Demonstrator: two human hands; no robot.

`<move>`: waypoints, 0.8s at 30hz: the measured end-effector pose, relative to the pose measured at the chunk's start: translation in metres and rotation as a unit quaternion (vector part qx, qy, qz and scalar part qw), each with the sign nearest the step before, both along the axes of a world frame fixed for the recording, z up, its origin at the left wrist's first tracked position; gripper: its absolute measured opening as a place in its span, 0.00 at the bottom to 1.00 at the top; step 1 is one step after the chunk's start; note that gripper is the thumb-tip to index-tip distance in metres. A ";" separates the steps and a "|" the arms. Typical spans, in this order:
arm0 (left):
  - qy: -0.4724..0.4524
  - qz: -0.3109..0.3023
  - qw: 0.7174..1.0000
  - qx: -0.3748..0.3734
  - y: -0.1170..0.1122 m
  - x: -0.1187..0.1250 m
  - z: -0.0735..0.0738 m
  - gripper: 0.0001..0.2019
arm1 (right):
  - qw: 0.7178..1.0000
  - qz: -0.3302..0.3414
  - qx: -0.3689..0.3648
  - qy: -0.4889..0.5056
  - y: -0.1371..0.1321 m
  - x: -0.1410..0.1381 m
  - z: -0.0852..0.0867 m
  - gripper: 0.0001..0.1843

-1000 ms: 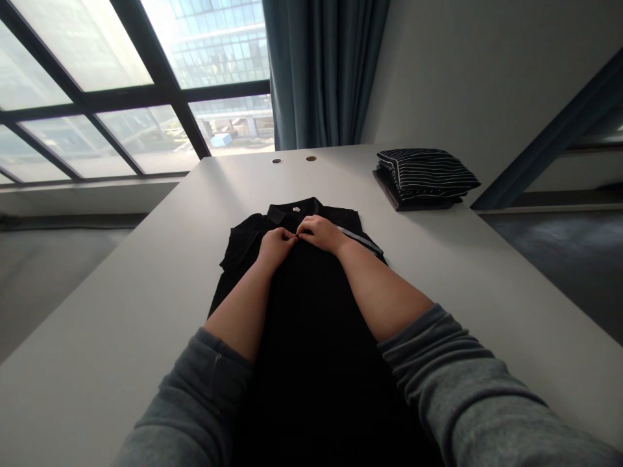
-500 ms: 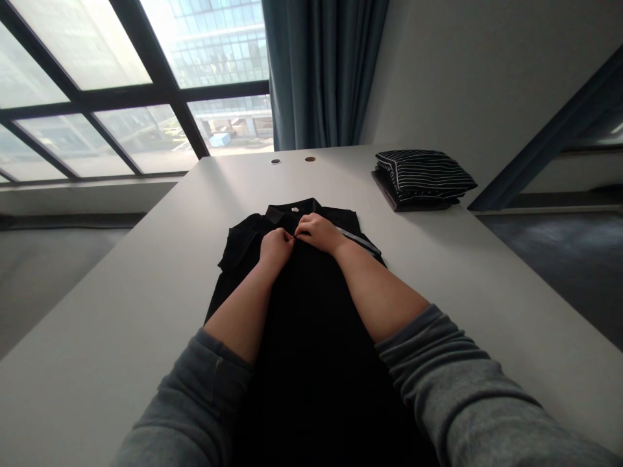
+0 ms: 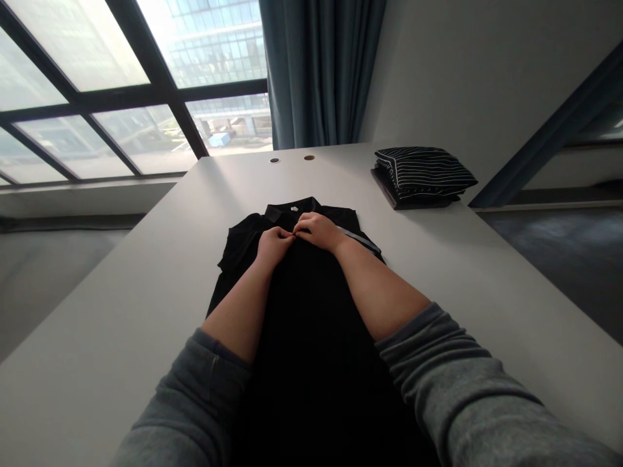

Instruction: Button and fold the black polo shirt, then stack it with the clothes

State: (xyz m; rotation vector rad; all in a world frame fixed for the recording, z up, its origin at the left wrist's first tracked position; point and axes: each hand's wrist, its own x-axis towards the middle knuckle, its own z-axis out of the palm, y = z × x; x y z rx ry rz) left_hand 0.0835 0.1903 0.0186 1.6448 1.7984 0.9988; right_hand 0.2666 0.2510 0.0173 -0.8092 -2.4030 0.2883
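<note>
Black collared shirt (image 3: 311,305), soft cloth, short-sleeved: laid flat and front-up on the pale grey tabletop (image 3: 146,292), collar at the far end, hem running back under the forearms.

Left hand (image 3: 275,244): fingers drawn close, pinching the cloth at the shirt's front opening just below the collar.

Right hand (image 3: 317,230): likewise closed to a narrow pinch, its fingertips touching those of the left. Whether a button or bare cloth sits between the fingertips is too small to tell.

Hazards, as judged: the pinch is fine and the cloth is dark on dark, so a fingertip could slip off and let the two front edges part. Both forearms, in pushed-up grey sleeves (image 3: 204,389), lie on the shirt's body, so any pull toward the collar could drag or crease the cloth beneath them. The shirt's short sleeve to the left of the left hand lies bunched.

Position: the shirt's neck is directly under both hands, its body between and beneath the arms. A stack of folded striped garments (image 3: 423,172) lies well apart, beyond and to the right of the right hand.
</note>
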 end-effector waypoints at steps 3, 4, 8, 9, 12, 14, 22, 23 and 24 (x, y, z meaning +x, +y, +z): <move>0.059 -0.003 0.998 0.008 -0.001 0.003 0.004 0.03 | 1.000 -0.002 0.003 -0.027 0.001 -0.001 0.002 0.07; 0.081 -0.004 0.997 0.009 -0.002 0.004 0.005 0.02 | 0.999 -0.002 0.000 -0.037 0.001 -0.001 0.002 0.07; 0.106 -0.013 0.994 0.003 -0.003 0.007 0.007 0.03 | 0.999 -0.003 -0.024 -0.048 0.003 0.000 0.000 0.08; 0.099 -0.016 0.995 0.001 -0.003 0.007 0.007 0.04 | 0.999 -0.004 -0.032 -0.040 0.003 0.001 -0.001 0.08; 0.081 -0.022 0.996 0.002 -0.002 0.006 0.005 0.05 | 0.998 -0.009 -0.057 -0.005 0.002 0.003 -0.001 0.08; 0.086 -0.021 0.996 0.008 -0.002 0.006 0.005 0.05 | 0.997 -0.009 -0.071 0.007 0.001 0.003 -0.001 0.08; 0.055 -0.009 0.998 -0.003 -0.003 0.006 0.004 0.06 | 0.995 -0.017 -0.093 0.030 0.003 0.001 -0.009 0.06; 0.045 -0.010 0.999 -0.002 -0.002 0.005 0.004 0.06 | 0.994 -0.017 -0.099 0.036 0.003 0.001 -0.010 0.06; 0.040 -0.011 0.999 -0.001 -0.002 0.005 0.003 0.06 | 0.994 -0.018 -0.104 0.039 0.004 0.001 -0.011 0.05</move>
